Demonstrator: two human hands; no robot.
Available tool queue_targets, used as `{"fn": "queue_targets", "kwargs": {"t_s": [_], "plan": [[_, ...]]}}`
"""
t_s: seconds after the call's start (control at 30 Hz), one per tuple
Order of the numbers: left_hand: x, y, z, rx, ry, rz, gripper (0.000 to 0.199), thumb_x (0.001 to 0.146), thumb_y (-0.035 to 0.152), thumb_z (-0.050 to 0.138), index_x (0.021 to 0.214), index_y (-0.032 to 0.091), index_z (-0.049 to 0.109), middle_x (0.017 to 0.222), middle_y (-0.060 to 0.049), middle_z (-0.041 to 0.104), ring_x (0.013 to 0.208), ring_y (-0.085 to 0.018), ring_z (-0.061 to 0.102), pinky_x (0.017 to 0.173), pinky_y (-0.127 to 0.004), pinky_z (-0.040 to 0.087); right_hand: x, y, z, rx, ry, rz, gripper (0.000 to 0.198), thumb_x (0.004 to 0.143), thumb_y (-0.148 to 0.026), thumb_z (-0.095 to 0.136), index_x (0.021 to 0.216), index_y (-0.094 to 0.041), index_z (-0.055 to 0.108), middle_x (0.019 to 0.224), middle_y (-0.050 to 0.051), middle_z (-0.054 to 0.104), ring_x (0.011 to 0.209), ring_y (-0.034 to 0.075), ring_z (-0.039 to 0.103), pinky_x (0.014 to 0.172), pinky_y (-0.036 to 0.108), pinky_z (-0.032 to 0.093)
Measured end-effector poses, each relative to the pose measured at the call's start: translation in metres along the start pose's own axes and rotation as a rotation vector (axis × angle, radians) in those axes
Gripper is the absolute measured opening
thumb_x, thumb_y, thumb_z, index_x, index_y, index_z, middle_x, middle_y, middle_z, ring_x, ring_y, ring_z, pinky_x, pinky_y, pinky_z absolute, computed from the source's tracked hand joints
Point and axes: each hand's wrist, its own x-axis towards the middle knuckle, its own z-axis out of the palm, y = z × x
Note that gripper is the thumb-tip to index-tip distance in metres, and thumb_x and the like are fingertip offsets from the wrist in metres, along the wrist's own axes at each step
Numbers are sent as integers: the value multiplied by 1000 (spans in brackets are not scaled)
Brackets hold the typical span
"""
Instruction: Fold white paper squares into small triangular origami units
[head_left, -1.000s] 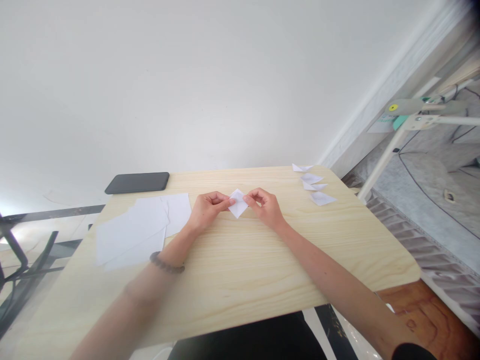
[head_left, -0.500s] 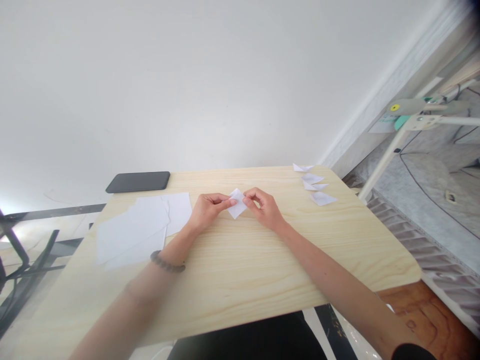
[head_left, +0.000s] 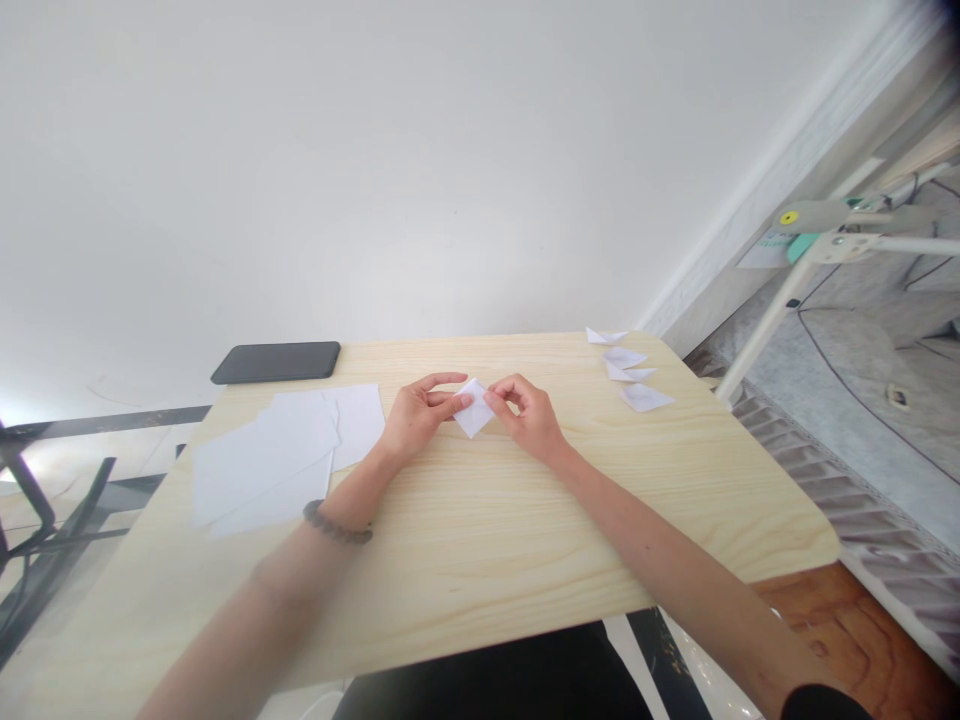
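A small folded white paper (head_left: 473, 415), diamond-shaped from above, is held between my two hands over the middle of the table. My left hand (head_left: 421, 412) pinches its left corner between thumb and fingers, with the index finger stretched out behind it. At the right corner, my right hand (head_left: 527, 414) grips the paper between thumb and index finger. Several folded white paper pieces (head_left: 646, 398) lie in a row at the table's far right. Loose white paper sheets (head_left: 262, 460) overlap on the left, beside my left forearm.
A black phone (head_left: 277, 362) lies at the back left of the wooden table (head_left: 480, 560), close to the white wall. To the right of the table stands a white metal frame (head_left: 772, 320). Dark metal legs (head_left: 67, 530) show at the left edge.
My left index finger has lifted away from the paper and straightened. Both hands still hold the folded paper in nearly the same place.
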Motion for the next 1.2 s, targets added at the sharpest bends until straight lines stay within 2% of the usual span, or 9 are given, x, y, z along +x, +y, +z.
{"fn": "queue_targets", "kwargs": {"t_s": [0.17, 0.37, 0.57, 0.8, 0.97, 1.2], "plan": [[1, 1, 0, 74, 35, -1, 38, 65, 34, 67, 95, 11, 63, 92, -9, 67, 82, -20, 61, 77, -31, 47, -1, 1, 1, 32, -4, 2, 17, 77, -33, 52, 73, -18, 47, 75, 2, 56, 70, 12, 55, 67, 26, 46], [-1, -1, -2, 148, -127, 18, 31, 70, 37, 62, 90, 12, 65, 90, -7, 67, 82, -19, 60, 75, -29, 45, -2, 1, -1, 38, -25, 10, 18, 74, -32, 57, 76, -18, 46, 72, 0, 55, 67, 11, 55, 65, 26, 46], [-1, 0, -4, 177, -109, 24, 29, 69, 35, 63, 86, 12, 66, 84, -6, 67, 75, -17, 59, 69, -26, 44, 0, -3, -2, -21, -36, 20, 17, 74, -33, 57, 75, -19, 48, 67, -1, 54, 63, 10, 53, 61, 24, 44], [0, 0, -4, 162, -77, 8, 31, 69, 36, 63, 87, 11, 66, 84, -7, 67, 75, -17, 59, 69, -26, 44, 1, 0, -2, 40, -115, 117, 21, 74, -37, 55, 79, -17, 54, 73, 1, 59, 66, 11, 55, 62, 24, 44], [0, 0, -4, 168, -113, 13, 32, 70, 39, 61, 87, 12, 65, 86, -7, 66, 79, -18, 59, 72, -28, 44, 0, 1, -4, -83, -223, 118, 27, 80, -39, 46, 72, -16, 57, 65, 1, 57, 58, 10, 51, 54, 22, 39], [-1, -1, -3, 218, -178, -47, 37, 66, 38, 65, 93, 13, 64, 92, -7, 66, 83, -21, 59, 72, -28, 44, 0, -1, -5, -182, -169, 83, 29, 80, -38, 47, 69, -15, 58, 59, -1, 56, 52, 8, 44, 51, 20, 34]]}}
